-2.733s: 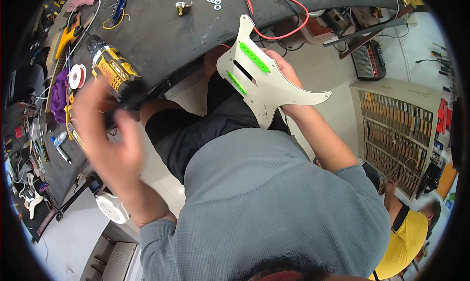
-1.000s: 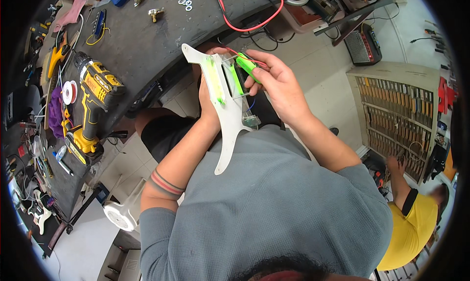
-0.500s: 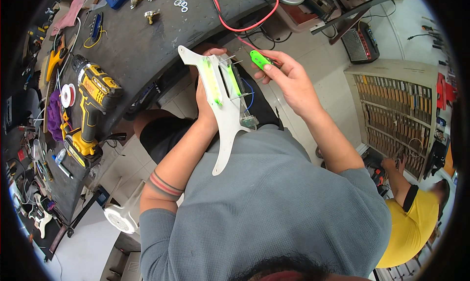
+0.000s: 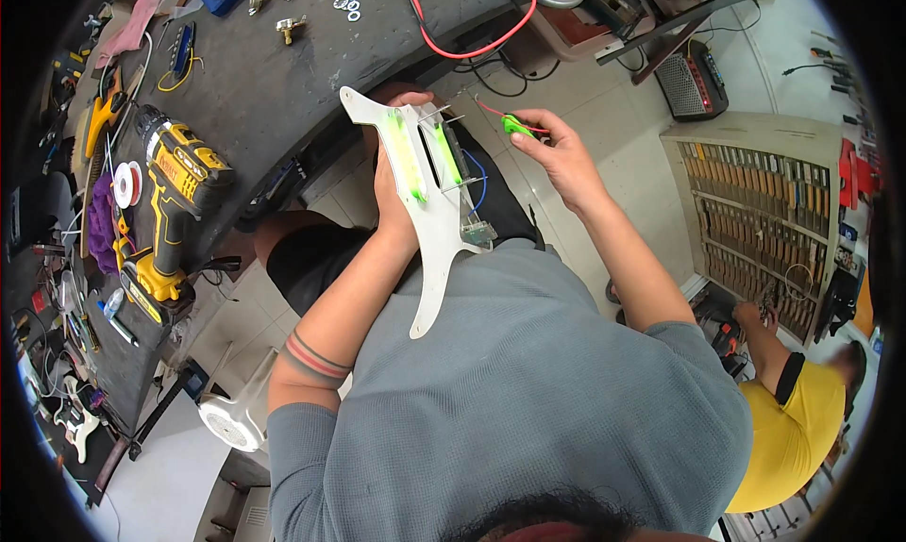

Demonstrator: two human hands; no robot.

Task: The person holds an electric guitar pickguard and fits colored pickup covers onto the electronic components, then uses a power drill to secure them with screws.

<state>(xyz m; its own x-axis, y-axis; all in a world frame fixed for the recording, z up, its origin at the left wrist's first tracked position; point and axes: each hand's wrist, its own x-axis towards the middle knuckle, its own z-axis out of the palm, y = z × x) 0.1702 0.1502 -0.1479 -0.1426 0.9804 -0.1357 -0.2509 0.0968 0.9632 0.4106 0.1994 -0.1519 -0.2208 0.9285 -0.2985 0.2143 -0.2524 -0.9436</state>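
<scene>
My left hand [image 4: 394,198] is closed round the back edge of a white guitar pickguard [image 4: 432,283], held tilted above my lap. Two bright green pickups [image 4: 406,155] are fitted in the plate, with long screws jutting out behind. A blue wire [image 4: 485,182] runs down to a switch-like part [image 4: 478,233] on the pickguard. To the right, apart from the plate, my right hand [image 4: 571,165] pinches a loose green pickup [image 4: 515,125] between thumb and fingers. Red wire [image 4: 489,106] trails from that pickup.
A dark workbench [image 4: 311,70] curves along the left and far side. On it lie a yellow cordless drill [image 4: 179,179], a wire spool [image 4: 128,183], potentiometers [image 4: 290,29], washers [image 4: 353,2] and a red cable [image 4: 453,56]. A person in yellow [image 4: 793,429] works at the right by a rack [image 4: 764,221].
My right hand has moved slightly right and away from the pickguard, turning the loose pickup so its red wire shows. My left hand and the pickguard have barely shifted.
</scene>
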